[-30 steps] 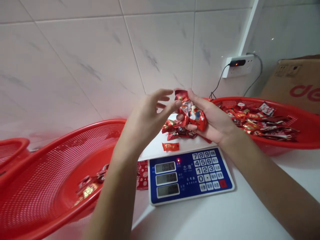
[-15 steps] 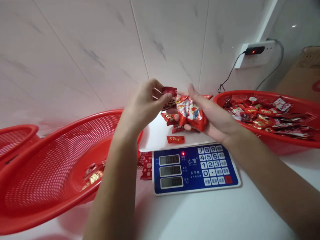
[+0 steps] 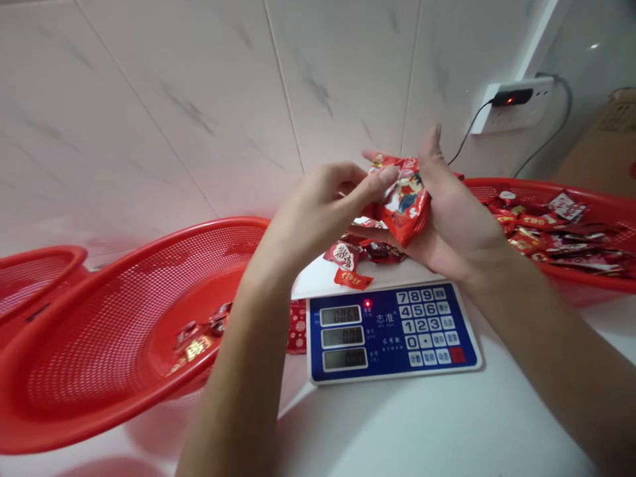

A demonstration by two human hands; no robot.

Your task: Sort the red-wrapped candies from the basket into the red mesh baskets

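- On my feed, the red cartoon-printed sweet packet [image 3: 405, 205] sits in the right hand [image 3: 462, 222], which is half open and cups it against the palm, thumb raised.
- More red wrappers [image 3: 392, 160] bunch up behind the packet, partly hidden by the right hand's fingers.
- The left hand [image 3: 318, 212] is half curled just beside the packet, with its thumb [image 3: 388, 175] touching the packet's upper edge. I cannot tell whether it has hold of anything.
- Below the hands, a small heap of wrapped sweets [image 3: 370, 250] lies on the white scale platform [image 3: 318, 281], partly hidden by the hands. A loose red sweet [image 3: 352, 279] lies at the platform's front edge.
- The digital scale [image 3: 392, 334] has a blue panel marked 志准 and a keypad with the digits 0 to 9. Its three display readings are too small for me to read.
- Red patterned packaging [image 3: 298, 328] shows just beside the scale, partly behind the left forearm [image 3: 238, 371].
- The right red mesh basket [image 3: 546, 188] holds a heap of sweets [image 3: 541, 232], and the picture cuts it off.
- The left red mesh basket [image 3: 124, 311] holds a few sweets [image 3: 199, 334]. A third red basket [image 3: 40, 262] is cut off at the frame edge.
- Behind them are a plugged-in wall socket [image 3: 511, 99] and a cardboard box [image 3: 606, 132].
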